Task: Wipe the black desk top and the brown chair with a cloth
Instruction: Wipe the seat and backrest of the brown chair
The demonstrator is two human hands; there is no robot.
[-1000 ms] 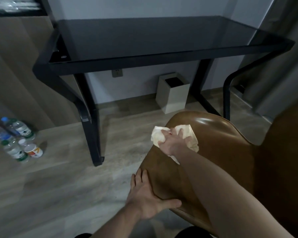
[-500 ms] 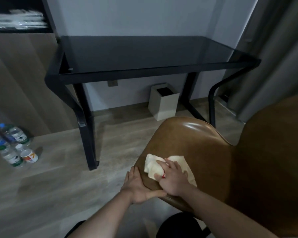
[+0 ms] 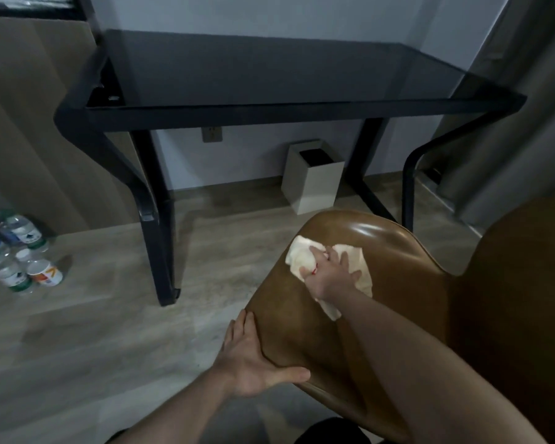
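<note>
Cloth [image 3: 340,261] farther up brown chair [image 3: 398,270] than before, flat under spread right hand [image 3: 329,277]; long axis left-right.

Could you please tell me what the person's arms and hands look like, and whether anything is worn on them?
Both forearms are bare, with no sleeves in view. The left hand and the right hand carry no gloves, and no watch or rings are visible.

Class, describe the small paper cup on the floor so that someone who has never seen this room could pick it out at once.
Start at the black desk and go to its left legs, then farther left along the wooden floor to the cluster of water bottles by the wall. The paper cup lies at that cluster's right edge. Unlike the clear bottles, it is short, opaque and white with orange markings.
</note>
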